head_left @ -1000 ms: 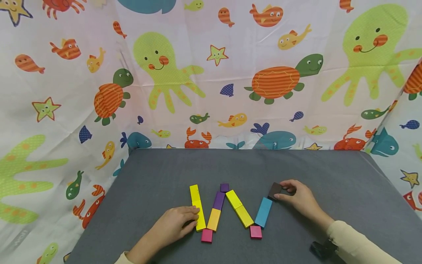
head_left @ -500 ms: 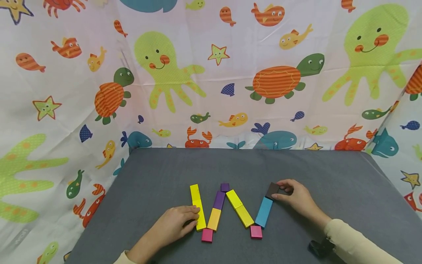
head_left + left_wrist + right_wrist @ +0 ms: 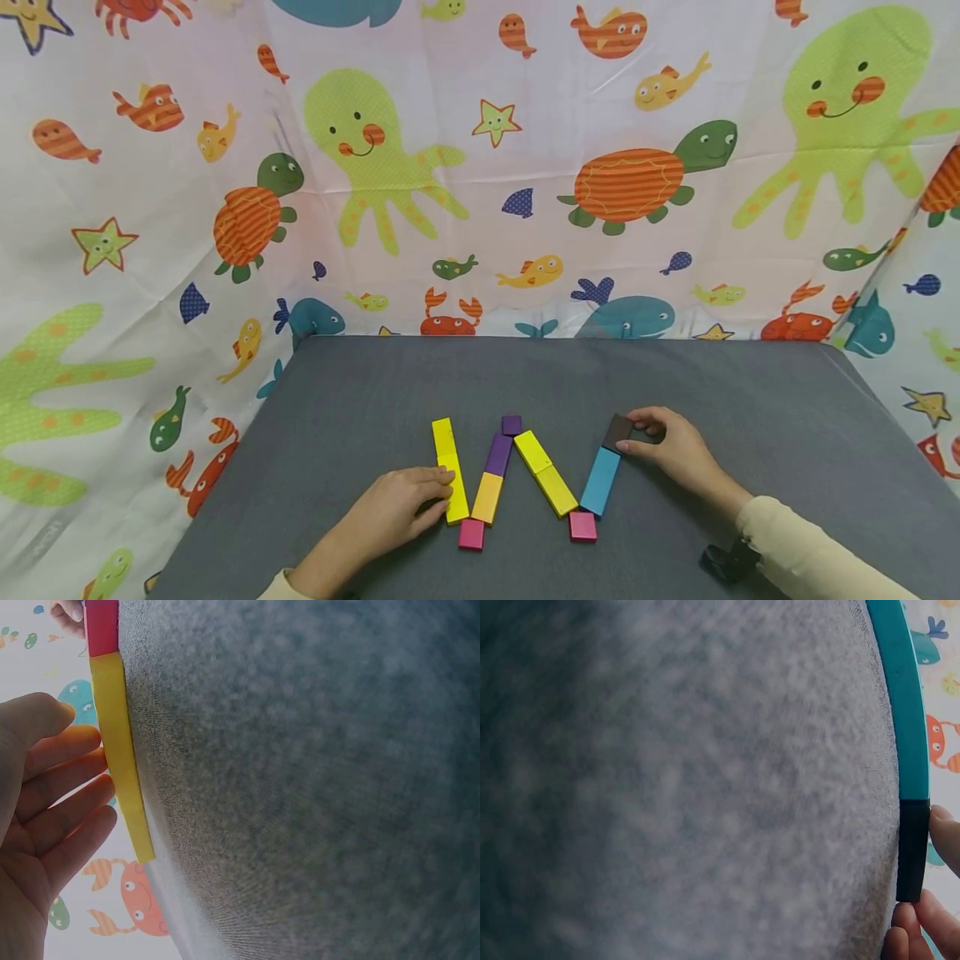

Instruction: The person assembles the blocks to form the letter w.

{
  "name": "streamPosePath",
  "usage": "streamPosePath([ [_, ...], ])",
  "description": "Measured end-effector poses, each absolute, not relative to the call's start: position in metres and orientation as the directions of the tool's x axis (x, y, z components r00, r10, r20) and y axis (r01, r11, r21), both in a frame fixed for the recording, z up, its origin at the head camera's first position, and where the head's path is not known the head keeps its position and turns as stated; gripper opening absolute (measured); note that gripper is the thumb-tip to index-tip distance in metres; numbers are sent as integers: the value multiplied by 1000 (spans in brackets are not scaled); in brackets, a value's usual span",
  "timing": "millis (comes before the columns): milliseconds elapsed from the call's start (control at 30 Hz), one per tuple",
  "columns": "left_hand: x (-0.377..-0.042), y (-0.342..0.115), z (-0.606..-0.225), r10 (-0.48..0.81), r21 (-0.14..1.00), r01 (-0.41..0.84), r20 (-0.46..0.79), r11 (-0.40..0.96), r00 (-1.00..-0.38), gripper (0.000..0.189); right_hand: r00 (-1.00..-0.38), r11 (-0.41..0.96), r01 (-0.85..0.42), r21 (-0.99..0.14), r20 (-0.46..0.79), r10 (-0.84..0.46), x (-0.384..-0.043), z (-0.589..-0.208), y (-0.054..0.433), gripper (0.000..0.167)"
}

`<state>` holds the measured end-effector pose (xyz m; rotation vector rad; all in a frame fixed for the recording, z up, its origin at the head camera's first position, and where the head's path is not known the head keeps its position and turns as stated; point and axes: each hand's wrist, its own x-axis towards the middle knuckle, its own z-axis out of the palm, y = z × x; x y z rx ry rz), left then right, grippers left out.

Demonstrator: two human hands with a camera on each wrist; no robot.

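My right hand pinches a dark brown, nearly black block between thumb and fingers. That block lies end to end with a blue block; in the right wrist view the dark block meets the blue one in one line. My left hand rests beside the leftmost yellow strip, fingers extended and tips against its side. In the left wrist view those fingers reach the edge of the yellow strip without curling round it.
Between the hands, flat blocks form a W-like zigzag: a pink block, orange block, purple block, small purple block, yellow pair and second pink block. A grey cloth lies beneath; a printed curtain stands behind.
My right hand has slid the dark block slightly left, from a skewed position to sitting square on the blue block's far end. The left hand stays where it was.
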<state>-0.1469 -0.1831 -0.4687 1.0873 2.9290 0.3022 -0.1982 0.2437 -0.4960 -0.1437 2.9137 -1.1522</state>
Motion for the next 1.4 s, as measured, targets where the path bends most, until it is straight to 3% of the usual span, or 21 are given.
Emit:
streamPosePath([
  [1400, -142, -184, -469, 654, 186, 652, 59, 735, -754, 21, -994, 718, -76, -692, -9, -113, -194, -506, 246, 58],
])
